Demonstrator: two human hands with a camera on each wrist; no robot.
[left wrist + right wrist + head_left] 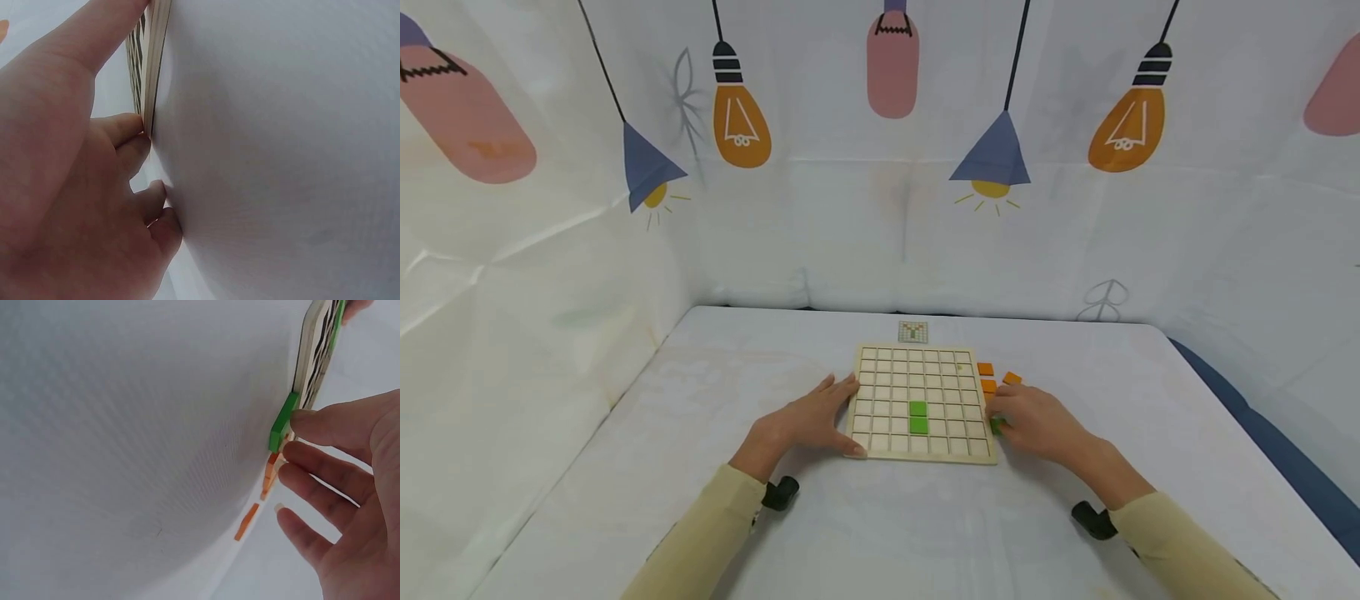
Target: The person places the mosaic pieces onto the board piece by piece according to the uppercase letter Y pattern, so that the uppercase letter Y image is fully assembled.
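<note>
A wooden grid board (891, 410) lies on the table, with two green square tiles (918, 425) in its cells, one above the other. My left hand (808, 418) rests at the board's left side, fingers along the edge and thumb at the near left corner. Just off the board's right edge, another green tile (283, 423) lies on the table. My right hand (1037, 422) is over it, the thumb and index fingertips right at the tile and the other fingers loosely bent. Several orange tiles (985, 368) lie beyond that hand, partly hidden by it.
A small patterned card (913, 332) lies behind the board. The white table (760, 358) ends at a white curtain (827, 242) printed with lamps and bulbs, which also hangs along the left side. Black wrist cameras (781, 493) sit under both wrists.
</note>
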